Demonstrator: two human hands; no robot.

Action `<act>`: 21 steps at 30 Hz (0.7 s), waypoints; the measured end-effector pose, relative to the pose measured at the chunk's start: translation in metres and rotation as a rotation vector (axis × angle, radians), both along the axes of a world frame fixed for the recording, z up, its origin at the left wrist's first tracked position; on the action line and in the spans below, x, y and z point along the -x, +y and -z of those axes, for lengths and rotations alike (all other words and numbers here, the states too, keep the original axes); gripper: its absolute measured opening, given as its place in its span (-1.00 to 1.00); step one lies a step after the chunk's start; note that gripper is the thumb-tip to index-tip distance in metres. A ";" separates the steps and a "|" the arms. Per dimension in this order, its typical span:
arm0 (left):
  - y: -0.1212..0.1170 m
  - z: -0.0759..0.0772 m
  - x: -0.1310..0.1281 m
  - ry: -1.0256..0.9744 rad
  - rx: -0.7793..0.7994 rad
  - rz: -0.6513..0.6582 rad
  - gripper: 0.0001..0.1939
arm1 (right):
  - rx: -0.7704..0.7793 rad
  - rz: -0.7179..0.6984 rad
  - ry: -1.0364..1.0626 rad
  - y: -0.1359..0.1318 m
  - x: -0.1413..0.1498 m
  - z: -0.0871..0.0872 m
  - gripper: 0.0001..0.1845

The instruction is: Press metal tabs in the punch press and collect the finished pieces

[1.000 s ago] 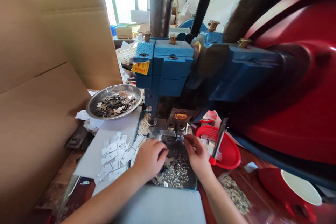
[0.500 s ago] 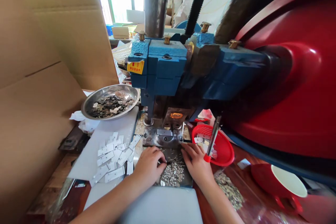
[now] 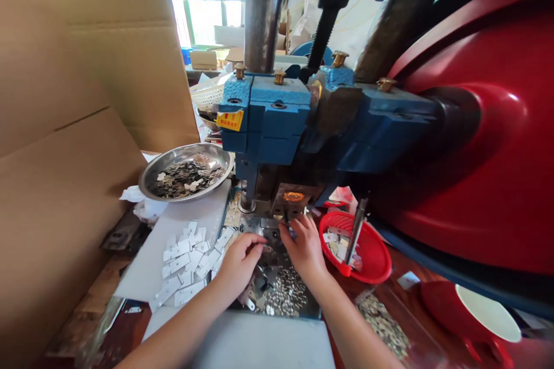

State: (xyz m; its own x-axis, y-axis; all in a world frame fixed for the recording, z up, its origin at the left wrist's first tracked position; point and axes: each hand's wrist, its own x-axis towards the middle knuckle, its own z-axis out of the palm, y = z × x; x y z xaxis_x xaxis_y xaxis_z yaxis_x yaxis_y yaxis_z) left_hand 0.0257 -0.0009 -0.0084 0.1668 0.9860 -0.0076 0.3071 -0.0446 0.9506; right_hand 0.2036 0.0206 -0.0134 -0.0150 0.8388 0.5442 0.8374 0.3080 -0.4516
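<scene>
My left hand [image 3: 240,262] is over the left part of the dark metal bed, thumb and forefinger pinched near a small shiny metal part [image 3: 267,248]. My right hand [image 3: 305,245] reaches to the die under the press head; its thumb and fingers are apart, with the tips at the right end of a light flat plate [image 3: 270,223] lying in the die. Whether they touch it I cannot tell. Below both hands, a heap of tiny shiny metal pieces [image 3: 285,294] covers the bed. Left of my left hand lies a loose pile of white rectangular plates [image 3: 184,262].
The blue press [image 3: 277,121] stands ahead, with a large red wheel [image 3: 467,127] at right. A steel bowl [image 3: 149,176] of metal scraps stands left, beside a cardboard box [image 3: 86,86]. A red basket [image 3: 378,259] of plates sits right, close to a metal rod [image 3: 357,230] and a red mug [image 3: 444,311].
My right hand has moved from beside the bed up and left to the die. My left hand has lifted off the heap and shifted slightly left and up. The view has tilted slightly.
</scene>
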 end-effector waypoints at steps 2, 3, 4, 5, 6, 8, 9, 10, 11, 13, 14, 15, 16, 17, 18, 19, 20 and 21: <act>0.005 -0.005 0.004 -0.060 0.084 -0.025 -0.77 | -0.013 0.032 -0.076 0.007 0.008 -0.003 -0.82; 0.007 -0.007 0.005 -0.076 0.119 -0.039 -0.75 | -0.013 0.037 -0.115 0.008 0.010 -0.004 -0.82; 0.010 -0.010 0.007 -0.078 0.140 -0.052 -0.75 | -0.012 0.033 -0.152 0.008 0.012 -0.005 -0.81; 0.013 -0.012 0.009 -0.073 0.146 -0.064 -0.76 | -0.011 0.018 -0.187 0.006 0.012 -0.006 -0.82; 0.016 -0.014 0.010 -0.067 0.138 -0.072 -0.77 | -0.011 0.000 -0.220 0.003 0.011 -0.008 -0.82; 0.024 -0.017 0.011 -0.059 0.100 -0.079 -0.78 | -0.019 -0.033 -0.273 -0.003 0.008 -0.009 -0.81; 0.028 -0.018 0.010 -0.053 0.074 -0.078 -0.78 | -0.025 -0.045 -0.289 -0.006 0.007 -0.010 -0.79; 0.032 -0.019 0.009 -0.043 0.048 -0.078 -0.79 | -0.028 -0.053 -0.295 -0.009 0.006 -0.009 -0.78; 0.036 -0.019 0.006 -0.028 0.024 -0.078 -0.79 | -0.026 -0.059 -0.293 -0.011 0.005 -0.007 -0.77; 0.042 -0.020 0.000 0.013 -0.017 -0.073 -0.80 | -0.016 -0.074 -0.255 -0.014 0.002 -0.002 -0.74; 0.045 -0.021 -0.004 0.039 -0.035 -0.068 -0.81 | -0.013 -0.077 -0.216 -0.014 0.001 0.001 -0.72; 0.047 -0.021 -0.007 0.068 -0.054 -0.065 -0.82 | -0.014 -0.075 -0.170 -0.015 0.000 0.004 -0.70; 0.049 -0.021 -0.010 0.101 -0.069 -0.065 -0.82 | -0.019 -0.072 -0.124 -0.015 -0.001 0.006 -0.69; 0.050 -0.020 -0.013 0.135 -0.084 -0.067 -0.82 | -0.026 -0.068 -0.087 -0.015 -0.002 0.008 -0.68; 0.051 -0.020 -0.015 0.167 -0.096 -0.071 -0.82 | -0.033 -0.064 -0.063 -0.015 -0.003 0.009 -0.67; 0.052 -0.019 -0.017 0.192 -0.106 -0.077 -0.82 | -0.036 -0.065 -0.057 -0.015 -0.004 0.010 -0.68; 0.052 -0.018 -0.019 0.211 -0.116 -0.083 -0.83 | -0.035 -0.072 -0.066 -0.015 -0.005 0.010 -0.69; 0.053 -0.016 -0.019 0.225 -0.127 -0.089 -0.84 | -0.031 -0.083 -0.084 -0.015 -0.006 0.009 -0.70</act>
State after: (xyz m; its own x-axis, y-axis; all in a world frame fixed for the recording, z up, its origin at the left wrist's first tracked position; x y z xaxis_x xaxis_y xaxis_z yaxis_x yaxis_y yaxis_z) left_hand 0.0451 0.0519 0.0078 0.0878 0.9921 0.0898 0.5180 -0.1225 0.8466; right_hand 0.2092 0.0054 -0.0226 -0.1300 0.8157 0.5637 0.8430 0.3902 -0.3703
